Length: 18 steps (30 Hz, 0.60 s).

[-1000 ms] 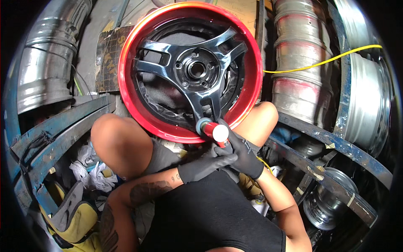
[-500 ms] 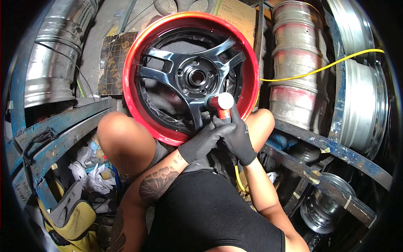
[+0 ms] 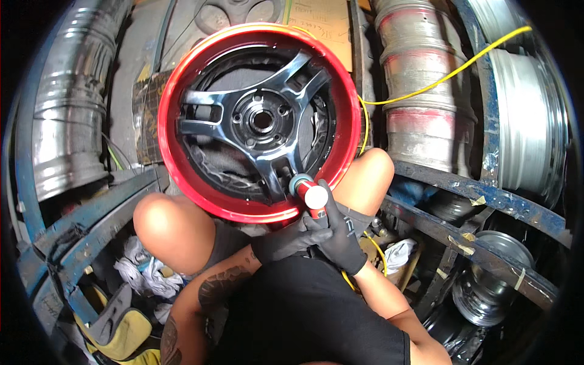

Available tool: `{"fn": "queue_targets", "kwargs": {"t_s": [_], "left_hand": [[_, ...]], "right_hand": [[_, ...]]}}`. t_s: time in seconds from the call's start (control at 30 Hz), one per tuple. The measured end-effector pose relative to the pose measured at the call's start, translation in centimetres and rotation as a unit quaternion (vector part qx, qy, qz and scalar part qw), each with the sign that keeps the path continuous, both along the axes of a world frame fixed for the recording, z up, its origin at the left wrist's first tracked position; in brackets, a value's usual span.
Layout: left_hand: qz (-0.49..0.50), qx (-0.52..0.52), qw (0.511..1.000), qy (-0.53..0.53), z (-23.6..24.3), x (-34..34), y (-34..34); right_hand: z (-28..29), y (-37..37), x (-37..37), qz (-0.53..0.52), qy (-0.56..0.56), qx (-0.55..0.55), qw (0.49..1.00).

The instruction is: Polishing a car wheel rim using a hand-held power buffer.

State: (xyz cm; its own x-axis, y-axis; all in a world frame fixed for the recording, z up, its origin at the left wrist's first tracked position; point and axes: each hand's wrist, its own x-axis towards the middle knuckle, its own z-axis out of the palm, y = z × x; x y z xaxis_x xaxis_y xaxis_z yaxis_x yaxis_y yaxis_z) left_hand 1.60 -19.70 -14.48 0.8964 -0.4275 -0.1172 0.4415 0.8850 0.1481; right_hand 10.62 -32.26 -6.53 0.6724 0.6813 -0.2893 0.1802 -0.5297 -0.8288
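A three-spoke wheel point(image 3: 261, 159) with a glossy red barrel and dark, shiny double spokes rests tilted between my knees. My right hand point(image 3: 338, 242), in a black glove, is closed round the handle of a red pistol-shaped air polisher point(image 3: 304, 188) with a white round cap. The polisher's small round pad is at the outer end of the near spoke, by the barrel's inner wall; whether it touches is hard to see. My left hand point(image 3: 286, 242), also black-gloved, is wrapped across the lower handle against my right hand. Part of its fingers is hidden.
Metal wheel barrels point(image 3: 420, 134) are stacked at the right and more barrels point(image 3: 70, 121) at the left, behind blue steel frames point(image 3: 480, 188). A yellow hose point(image 3: 450, 76) crosses the right side. White cloths point(image 3: 146, 271) and a yellow-grey bag point(image 3: 125, 328) lie lower left.
The polisher and both hands have moved toward me, outward along the near spoke to its outer end. The wheel sits a little further left in the view, and the whole view has shifted slightly.
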Motion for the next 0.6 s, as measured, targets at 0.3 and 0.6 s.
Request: {"fn": "queue_targets", "kwargs": {"t_s": [0.3,0.6], "left_hand": [[0.152,0.454,0.872,-0.103,2.1,2.2,5.4],[0.178,0.279,0.939,0.088,2.2,9.0,5.7]], "right_hand": [[-0.8,5.7,5.1,0.037,0.154,0.055,0.986],[-2.4,8.0,10.9,0.037,0.013,0.074,0.996]]}}
